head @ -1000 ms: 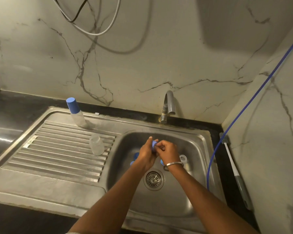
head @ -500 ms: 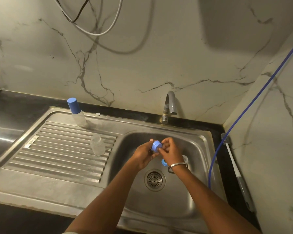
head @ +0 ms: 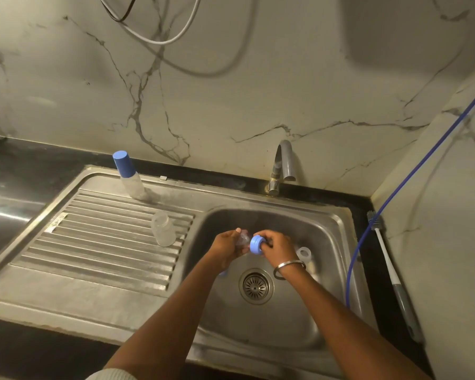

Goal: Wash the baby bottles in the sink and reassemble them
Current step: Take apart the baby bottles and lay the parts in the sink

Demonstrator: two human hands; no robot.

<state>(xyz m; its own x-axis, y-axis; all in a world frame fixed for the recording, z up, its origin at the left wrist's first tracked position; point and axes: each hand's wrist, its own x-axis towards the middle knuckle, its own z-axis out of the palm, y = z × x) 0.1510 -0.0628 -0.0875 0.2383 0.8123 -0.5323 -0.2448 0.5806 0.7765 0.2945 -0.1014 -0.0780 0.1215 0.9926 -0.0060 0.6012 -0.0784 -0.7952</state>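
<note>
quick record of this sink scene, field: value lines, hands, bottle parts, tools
left hand: holds clear teat
right hand: grips blue ring
drainboard: open bottle, capped bottle
basin: clear part right of the hands
tap: no water seen
bottle brush: on counter, right of sink

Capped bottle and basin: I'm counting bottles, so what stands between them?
In the head view, an open clear bottle stands on the drainboard between them.
</note>
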